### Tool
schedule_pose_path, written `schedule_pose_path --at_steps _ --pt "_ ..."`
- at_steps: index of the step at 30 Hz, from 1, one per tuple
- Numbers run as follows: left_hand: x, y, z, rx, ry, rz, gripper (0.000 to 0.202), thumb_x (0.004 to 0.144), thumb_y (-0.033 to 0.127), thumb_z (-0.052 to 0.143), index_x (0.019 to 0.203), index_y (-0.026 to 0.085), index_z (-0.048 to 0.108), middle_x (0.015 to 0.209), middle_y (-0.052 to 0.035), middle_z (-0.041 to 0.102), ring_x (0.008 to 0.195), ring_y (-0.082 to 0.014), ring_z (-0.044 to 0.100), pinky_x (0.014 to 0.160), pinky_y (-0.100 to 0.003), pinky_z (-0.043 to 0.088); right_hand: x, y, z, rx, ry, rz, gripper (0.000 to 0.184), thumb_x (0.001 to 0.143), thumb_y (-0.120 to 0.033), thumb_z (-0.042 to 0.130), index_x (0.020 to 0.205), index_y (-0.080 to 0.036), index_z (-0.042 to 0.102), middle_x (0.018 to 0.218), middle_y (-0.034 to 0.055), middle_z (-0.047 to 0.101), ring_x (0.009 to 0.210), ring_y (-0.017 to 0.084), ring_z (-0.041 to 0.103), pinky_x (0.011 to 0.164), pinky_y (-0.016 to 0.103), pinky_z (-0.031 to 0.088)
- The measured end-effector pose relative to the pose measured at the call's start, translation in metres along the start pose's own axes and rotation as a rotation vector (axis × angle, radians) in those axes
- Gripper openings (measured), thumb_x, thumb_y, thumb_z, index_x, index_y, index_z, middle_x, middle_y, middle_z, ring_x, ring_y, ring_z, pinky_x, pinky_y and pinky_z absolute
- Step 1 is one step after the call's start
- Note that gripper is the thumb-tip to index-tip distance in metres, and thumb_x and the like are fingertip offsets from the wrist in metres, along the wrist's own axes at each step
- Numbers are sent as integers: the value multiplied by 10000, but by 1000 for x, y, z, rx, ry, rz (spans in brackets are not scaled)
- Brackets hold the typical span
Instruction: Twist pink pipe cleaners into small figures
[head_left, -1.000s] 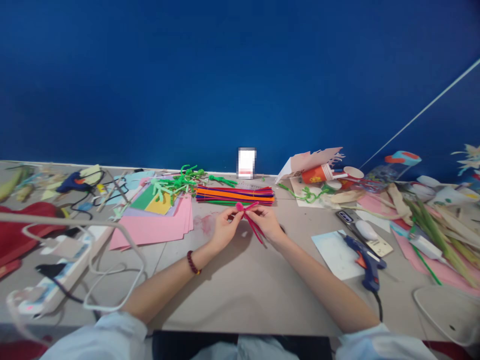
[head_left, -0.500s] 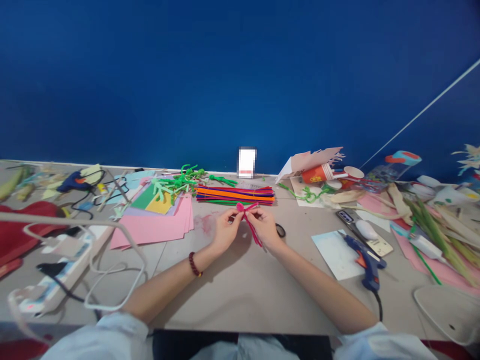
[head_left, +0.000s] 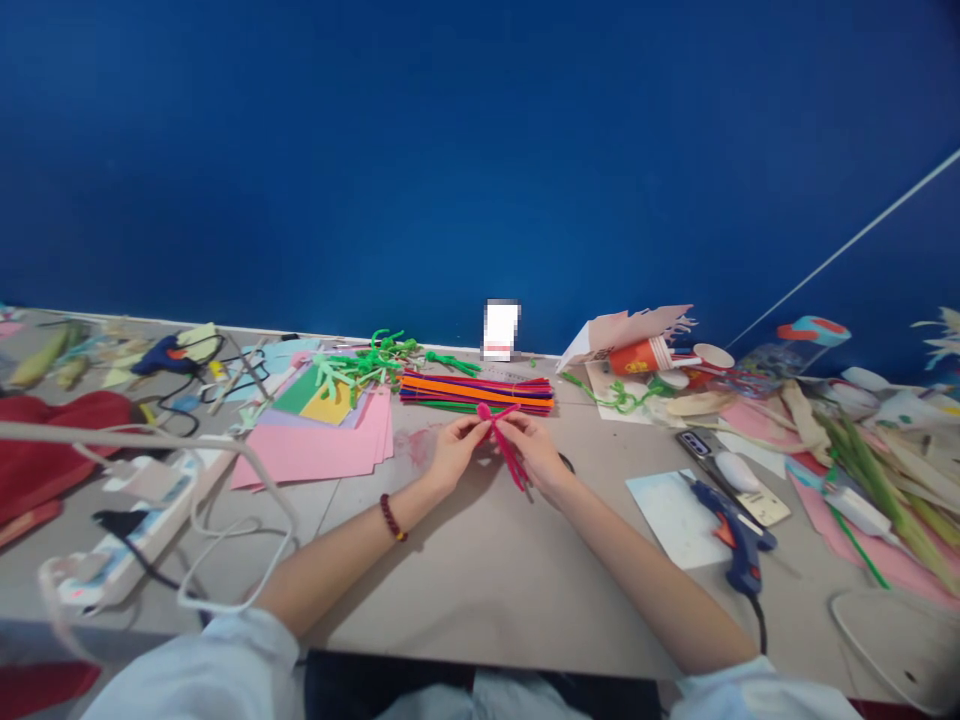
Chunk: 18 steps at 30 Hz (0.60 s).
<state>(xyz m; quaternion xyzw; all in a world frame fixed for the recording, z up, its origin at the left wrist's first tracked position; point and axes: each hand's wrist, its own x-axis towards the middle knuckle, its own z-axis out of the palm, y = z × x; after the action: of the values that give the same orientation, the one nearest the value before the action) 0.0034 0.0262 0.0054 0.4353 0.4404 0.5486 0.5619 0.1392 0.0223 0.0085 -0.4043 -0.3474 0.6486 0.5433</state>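
Observation:
Between my two hands is a pink pipe cleaner [head_left: 511,462], bent into loops at the top, with several strands hanging down toward me. My left hand [head_left: 456,452] pinches its left side with thumb and fingers. On the other side my right hand [head_left: 541,455] grips it near the middle, where the strands cross. Just beyond my fingertips lies a banded bundle of pipe cleaners [head_left: 476,390] in orange, purple, red and green. A dark round handle [head_left: 568,463] is partly hidden behind my right hand.
Left are pink paper sheets [head_left: 311,452], green twisted pipe cleaners [head_left: 375,360] and a white power strip [head_left: 150,530] with looping cables. To the right lie a blue glue gun [head_left: 739,540], a phone [head_left: 694,445], paper cups [head_left: 641,357] and dry husks [head_left: 862,450]. A blue wall [head_left: 480,180] stands behind.
The view has shifted slightly, so things sit a little further right and lower. Both hands still hold the pink pipe cleaner; its hanging strands have turned slightly.

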Motion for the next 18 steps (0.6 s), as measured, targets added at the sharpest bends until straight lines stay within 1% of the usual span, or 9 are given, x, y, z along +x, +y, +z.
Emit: schedule_pose_path --at_steps 3,6,9,12,16,18 --pt "0 -1 0 -30 -15 -29 239 619 357 744 718 146 692 672 -18 658 594 -118 550 580 -243 440 0 0 1 -51 -34 -44 285 581 -305 799 768 -183 624 651 -18 653 569 106 607 540 220 504" --pt "-1 -1 0 -75 -37 -48 274 630 355 742 794 142 693 731 -32 678 628 -126 579 618 -252 465 0 1 1 -69 -8 -70 282 581 -285 799 782 -182 630 673 -18 656 563 98 607 553 216 508" --pt "-1 -1 1 -125 -58 -72 339 605 341 768 862 149 657 760 -28 676 612 -126 602 636 -274 493 0 2 1 -33 15 -78 289 570 -272 805 787 -189 633 707 -13 671 611 108 631 601 227 526" --pt "-2 1 3 -135 -78 -41 345 603 355 772 845 155 628 760 -19 662 610 -123 606 635 -279 508 1 3 0 5 15 -38 267 579 -297 803 769 -185 653 730 2 688 622 111 638 640 242 540" --pt "0 2 2 -72 -94 31 308 625 345 764 817 156 615 750 -11 642 646 -113 590 622 -246 501 2 3 -3 -3 38 49 275 549 -363 815 685 -168 679 629 2 673 550 100 614 579 216 525" --pt "1 1 1 -45 -112 47 292 643 331 755 826 157 609 755 -8 635 652 -108 583 623 -236 497 2 1 -4 1 36 77 294 528 -382 822 670 -166 682 600 -3 664 532 97 602 554 208 514"
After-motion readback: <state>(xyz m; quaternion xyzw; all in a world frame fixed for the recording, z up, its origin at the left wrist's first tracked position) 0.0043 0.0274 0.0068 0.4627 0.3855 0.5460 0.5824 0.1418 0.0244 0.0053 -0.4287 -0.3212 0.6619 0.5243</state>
